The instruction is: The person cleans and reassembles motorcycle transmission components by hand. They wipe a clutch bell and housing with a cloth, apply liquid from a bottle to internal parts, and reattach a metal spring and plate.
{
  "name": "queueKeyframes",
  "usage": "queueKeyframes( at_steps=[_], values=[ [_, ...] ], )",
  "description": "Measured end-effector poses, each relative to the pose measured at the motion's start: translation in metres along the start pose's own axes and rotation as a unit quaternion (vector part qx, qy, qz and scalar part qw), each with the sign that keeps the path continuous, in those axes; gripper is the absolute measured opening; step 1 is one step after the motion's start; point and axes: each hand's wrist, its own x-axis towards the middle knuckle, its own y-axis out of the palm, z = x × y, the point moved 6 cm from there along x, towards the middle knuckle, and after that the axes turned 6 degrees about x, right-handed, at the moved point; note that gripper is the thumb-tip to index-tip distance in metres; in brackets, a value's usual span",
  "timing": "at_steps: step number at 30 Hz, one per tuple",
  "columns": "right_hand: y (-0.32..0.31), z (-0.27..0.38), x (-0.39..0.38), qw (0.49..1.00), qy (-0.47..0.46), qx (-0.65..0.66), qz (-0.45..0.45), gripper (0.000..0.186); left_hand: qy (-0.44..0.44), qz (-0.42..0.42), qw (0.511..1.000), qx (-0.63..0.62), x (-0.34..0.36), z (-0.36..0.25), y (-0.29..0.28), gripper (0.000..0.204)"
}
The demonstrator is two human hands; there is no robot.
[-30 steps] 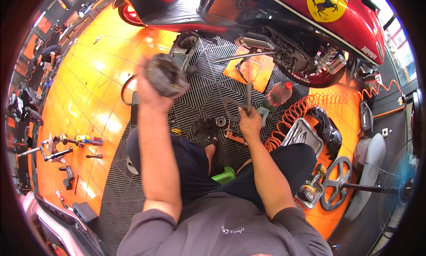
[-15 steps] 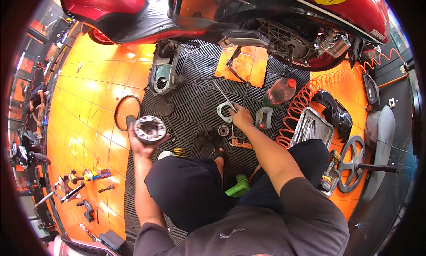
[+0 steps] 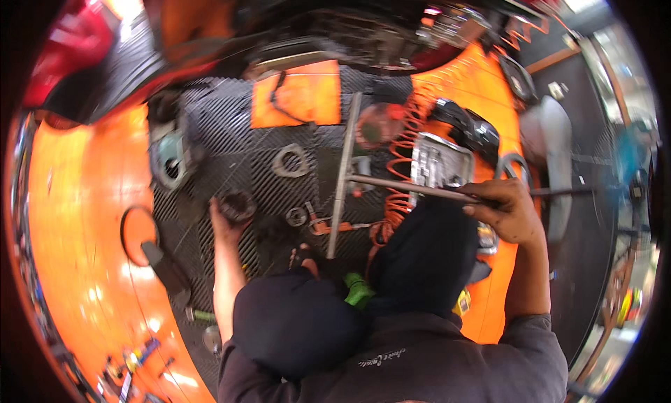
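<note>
My right hand (image 3: 509, 211) is raised over my right knee, its fingers wrapped round the shaft of a T-handle wrench (image 3: 412, 186). The wrench's long crossbar reaches out over the mat to the left. Low beside my left knee, my left hand (image 3: 222, 227) grips a round, hollow metal engine part (image 3: 237, 207), blurred and dark. A pale gasket-shaped ring (image 3: 291, 161) lies beyond it on the mat. Near my foot are a hex nut-like ring (image 3: 296, 216) and an orange-handled tool (image 3: 339, 227). A metal engine cover (image 3: 171, 162) sits at the left.
A motorcycle (image 3: 314, 32) spans the far side. A coiled orange air hose (image 3: 398, 186) runs by a red-capped bottle (image 3: 377, 127) and a metal tray of tools (image 3: 442, 162). Black body panels (image 3: 468, 127) lie beyond the tray. A drive belt (image 3: 140, 235) rests at the left.
My right hand has lifted the wrench from over the mat up and to the right. The round part in my left hand has tilted and looks darker. The whole view has swung right.
</note>
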Motion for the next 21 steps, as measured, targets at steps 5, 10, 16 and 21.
queueKeyframes(
  at_steps=[5, 10, 16, 21],
  values=[
    [-0.04, -0.13, -0.102, 0.949, 0.081, 0.163, -0.259, 0.027, 0.045, -0.088, 0.986, 0.132, -0.002, -0.006, -0.03, 0.067],
    [0.039, -0.29, -0.128, 0.866, 0.193, 0.139, -0.44, 0.033, 0.017, -0.234, 0.896, 0.376, -0.048, -0.001, -0.028, 0.068],
    [0.15, -0.404, -0.095, 0.798, 0.461, 0.12, -0.369, 0.04, 0.318, -0.113, 0.622, 0.707, -0.055, 0.067, 0.024, 0.073],
    [0.187, -0.426, -0.056, 0.836, 0.433, 0.041, -0.335, 0.042, 0.186, -0.001, 0.564, 0.804, -0.058, 0.087, 0.012, 0.048]
  ],
)
